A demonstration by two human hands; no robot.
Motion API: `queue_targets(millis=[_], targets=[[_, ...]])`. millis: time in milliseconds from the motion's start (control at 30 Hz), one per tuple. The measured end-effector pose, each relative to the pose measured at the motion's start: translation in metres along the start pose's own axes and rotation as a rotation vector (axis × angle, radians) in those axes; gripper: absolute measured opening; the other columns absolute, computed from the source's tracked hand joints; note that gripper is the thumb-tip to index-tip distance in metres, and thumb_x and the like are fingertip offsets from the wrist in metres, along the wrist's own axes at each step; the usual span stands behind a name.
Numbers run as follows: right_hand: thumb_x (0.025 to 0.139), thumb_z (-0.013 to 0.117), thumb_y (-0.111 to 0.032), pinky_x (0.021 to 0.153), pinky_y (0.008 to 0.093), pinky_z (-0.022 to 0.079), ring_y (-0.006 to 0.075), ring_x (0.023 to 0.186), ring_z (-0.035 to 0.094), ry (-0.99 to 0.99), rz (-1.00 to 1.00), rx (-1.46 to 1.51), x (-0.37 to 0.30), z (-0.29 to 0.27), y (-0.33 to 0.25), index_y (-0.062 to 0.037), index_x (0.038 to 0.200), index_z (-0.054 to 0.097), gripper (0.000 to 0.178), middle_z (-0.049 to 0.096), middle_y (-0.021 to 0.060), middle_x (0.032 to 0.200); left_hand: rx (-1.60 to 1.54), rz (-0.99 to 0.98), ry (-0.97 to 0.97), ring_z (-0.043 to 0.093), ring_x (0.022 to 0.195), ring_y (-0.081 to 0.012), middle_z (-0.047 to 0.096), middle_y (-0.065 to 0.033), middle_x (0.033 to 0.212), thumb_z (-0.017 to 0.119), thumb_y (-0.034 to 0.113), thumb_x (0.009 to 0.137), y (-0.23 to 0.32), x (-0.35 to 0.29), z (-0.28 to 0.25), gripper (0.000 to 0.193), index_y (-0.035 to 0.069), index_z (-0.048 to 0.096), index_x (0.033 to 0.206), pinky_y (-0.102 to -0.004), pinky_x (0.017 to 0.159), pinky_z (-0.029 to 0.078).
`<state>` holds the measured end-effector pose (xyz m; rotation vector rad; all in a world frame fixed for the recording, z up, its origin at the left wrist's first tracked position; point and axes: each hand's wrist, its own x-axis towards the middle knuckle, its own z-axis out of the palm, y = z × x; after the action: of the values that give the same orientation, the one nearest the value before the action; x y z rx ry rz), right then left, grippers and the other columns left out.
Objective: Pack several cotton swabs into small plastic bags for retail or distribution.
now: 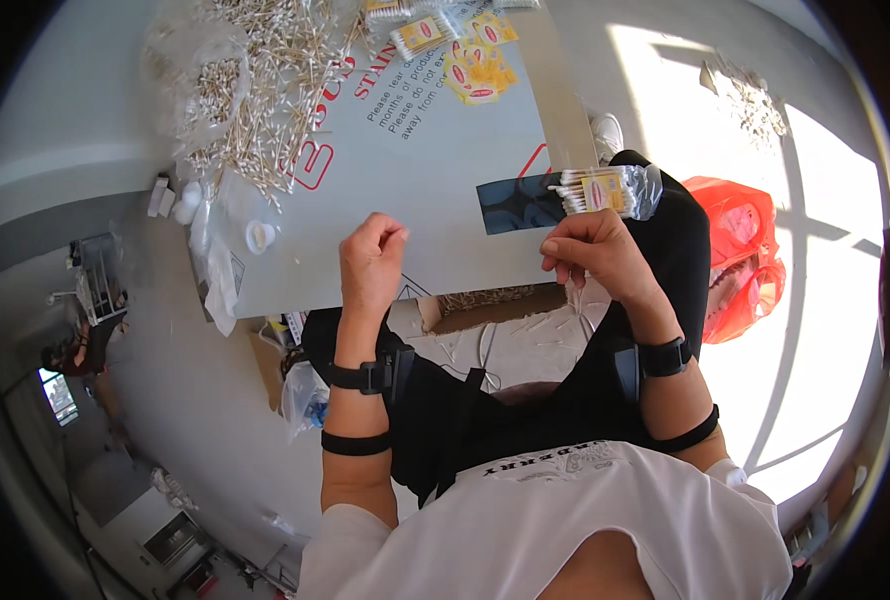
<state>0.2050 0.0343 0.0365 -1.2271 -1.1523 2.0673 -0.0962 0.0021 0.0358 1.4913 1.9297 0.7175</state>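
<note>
I've got both hands over the near side of the counter (455, 262). L hand (373, 258): grip curled in, thumb by the index finger; can't tell if it's grasping anything. R hand (605, 258): grip pinched, thumb to fingers; contents, if any, n/a to my view. Just beyond R hand is the swab pack (597, 192), clear bag w/ yellow label, by the dark sheet (510, 207) at the counter's R edge. White cup (260, 237) on L. Farther: loose swab pile (275, 110) far L, yellow cards (480, 75) approx. far center.
</note>
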Motion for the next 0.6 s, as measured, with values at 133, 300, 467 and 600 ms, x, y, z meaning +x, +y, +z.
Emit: queue_targets(millis=[133,300,467,600], targets=[[0.091,0.066,-0.010,0.045,0.0174,0.045,0.0047,0.056,0.061,-0.042,0.001,0.052,0.004,0.008,-0.005,0.0011,0.085,0.070,0.013,0.067,0.0035,0.070,0.052,-0.033,0.342,0.059,0.061,-0.0143,0.065,-0.0058,0.070,0.069,0.009,0.082,-0.050,0.092,-0.056,0.009,0.001,0.066,0.086,-0.0291,0.061,0.048],[0.091,0.066,-0.010,0.045,0.0167,0.044,0.0042,0.055,0.060,-0.045,0.023,0.045,0.007,0.008,-0.005,0.0002,0.086,0.070,0.012,0.067,0.0025,0.069,0.521,-0.172,0.549,0.066,0.071,-0.0213,0.069,-0.0101,0.076,0.073,0.011,0.074,-0.058,0.148,-0.074,0.012,0.004,0.070,0.083,-0.0348,0.067,0.052],[0.091,0.067,-0.010,0.045,0.0165,0.044,0.0042,0.055,0.060,-0.026,0.028,0.042,0.009,0.009,-0.009,-0.0001,0.085,0.070,0.012,0.067,0.0023,0.069,0.375,-0.269,0.466,0.067,0.079,-0.0276,0.070,-0.0119,0.084,0.073,0.015,0.072,-0.076,0.152,-0.091,0.015,0.006,0.070,0.083,-0.0392,0.071,0.052],[0.091,0.067,-0.009,0.046,0.0166,0.044,0.0042,0.055,0.059,-0.060,0.029,0.063,0.011,0.010,-0.008,-0.0003,0.085,0.069,0.011,0.067,0.0025,0.070,0.271,-0.055,0.415,0.067,0.078,-0.0299,0.070,-0.0118,0.083,0.073,0.017,0.073,-0.085,0.155,-0.084,0.015,0.006,0.070,0.083,-0.0412,0.069,0.051]])
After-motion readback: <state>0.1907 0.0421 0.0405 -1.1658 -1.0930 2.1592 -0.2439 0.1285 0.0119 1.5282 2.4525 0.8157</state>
